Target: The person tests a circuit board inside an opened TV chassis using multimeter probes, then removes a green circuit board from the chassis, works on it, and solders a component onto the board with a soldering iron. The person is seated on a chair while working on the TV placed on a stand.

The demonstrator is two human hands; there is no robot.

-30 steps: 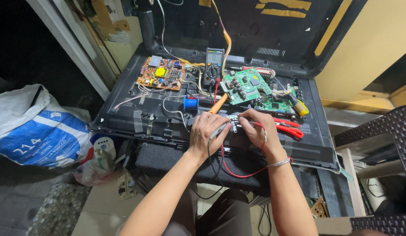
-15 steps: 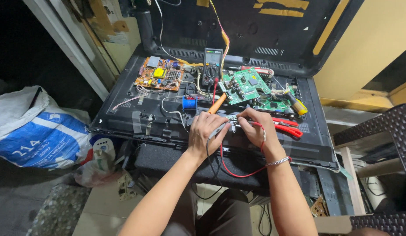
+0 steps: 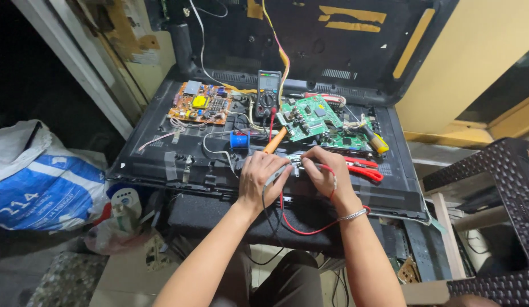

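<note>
On black plastic, both hands (image 3: 296, 177) pinch thin probes beside green board (image 3: 315, 118).

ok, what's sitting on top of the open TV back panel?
On the panel: orange board, green board, multimeter, blue spool, red pliers. Both hands cover the spot being probed.

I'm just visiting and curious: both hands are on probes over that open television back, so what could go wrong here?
1. The left hand and right hand work close together; a probe tip might slip and bridge contacts.
2. The red test lead loops beneath the wrists and could snag.
</note>
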